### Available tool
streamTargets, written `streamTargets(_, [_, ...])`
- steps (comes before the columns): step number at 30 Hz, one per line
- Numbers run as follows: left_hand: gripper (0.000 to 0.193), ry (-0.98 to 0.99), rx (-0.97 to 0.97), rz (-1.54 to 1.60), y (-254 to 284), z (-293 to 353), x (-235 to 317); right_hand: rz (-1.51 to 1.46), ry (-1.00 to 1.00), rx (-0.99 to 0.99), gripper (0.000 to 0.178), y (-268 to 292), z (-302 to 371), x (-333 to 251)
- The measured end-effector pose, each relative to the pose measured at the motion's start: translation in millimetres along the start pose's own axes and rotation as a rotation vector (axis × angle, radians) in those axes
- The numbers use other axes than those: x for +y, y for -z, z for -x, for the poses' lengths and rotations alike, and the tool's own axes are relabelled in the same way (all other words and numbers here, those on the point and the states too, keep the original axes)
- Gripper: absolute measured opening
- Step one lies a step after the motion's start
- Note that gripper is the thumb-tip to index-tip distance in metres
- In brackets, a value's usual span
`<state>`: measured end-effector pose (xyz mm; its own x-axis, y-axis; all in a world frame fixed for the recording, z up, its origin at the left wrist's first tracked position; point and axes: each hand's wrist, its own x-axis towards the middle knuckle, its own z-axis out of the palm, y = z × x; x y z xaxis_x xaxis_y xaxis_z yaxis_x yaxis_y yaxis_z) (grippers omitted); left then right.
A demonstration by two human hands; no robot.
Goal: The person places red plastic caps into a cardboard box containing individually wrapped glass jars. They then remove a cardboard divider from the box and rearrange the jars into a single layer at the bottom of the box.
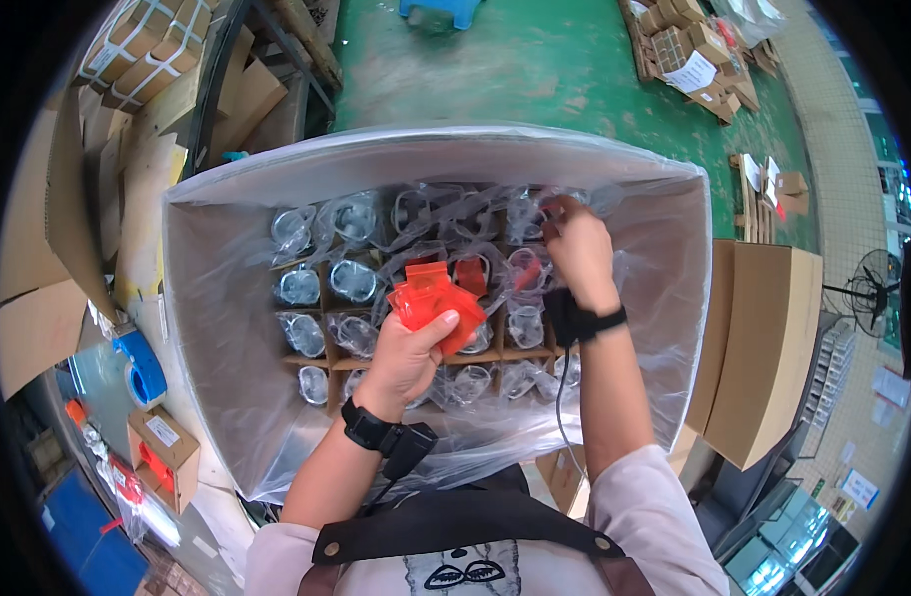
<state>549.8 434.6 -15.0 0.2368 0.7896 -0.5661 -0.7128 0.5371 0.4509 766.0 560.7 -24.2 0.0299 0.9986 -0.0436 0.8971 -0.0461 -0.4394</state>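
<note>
Inside the big box (708, 228), near its middle, the left hand (401, 363) holds a bunch of flat red packets (426, 298). The thumb presses down on top, and the other fingers are mostly hidden underneath, so the grip looks snug. Near the far right corner of the box, the right hand (582, 248) reaches down to the wrapped parts. Its fingers are bent in close, but I can't tell if they pinch anything. Rows of shiny parts (354, 280) in clear bags sit in the box, with thin cardboard walls (518, 353) between them. Two more red packets (470, 275) lie among the parts, just right of the box's middle. A clear plastic sheet (659, 268) covers the inside walls of the box. A tall brown carton (768, 348) stands just right of the box.

My guess is that the step in hand is putting red packets in with the parts, one spot at a time. The next move seems to call for the right fingers to slide one packet off the bunch, while the left thumb eases up only a little.
</note>
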Motion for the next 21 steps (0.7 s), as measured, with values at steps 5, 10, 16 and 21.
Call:
streamTargets(5, [0.052,-0.08,0.084,0.045,4,-2,-7,-0.772,-0.061,-0.603,0.032,20,72,-56])
streamTargets(10, [0.05,-0.143,0.19,0.076,20,3,3,-0.782,0.055,-0.29,0.007,14,49,-58])
streamTargets(16, [0.047,-0.122,0.175,0.056,35,14,18,0.104,0.603,-0.147,0.018,-23,-22,-39])
streamTargets(21, [0.043,-0.066,0.041,0.216,42,25,31,-0.092,0.465,-0.066,0.025,0,-4,-65])
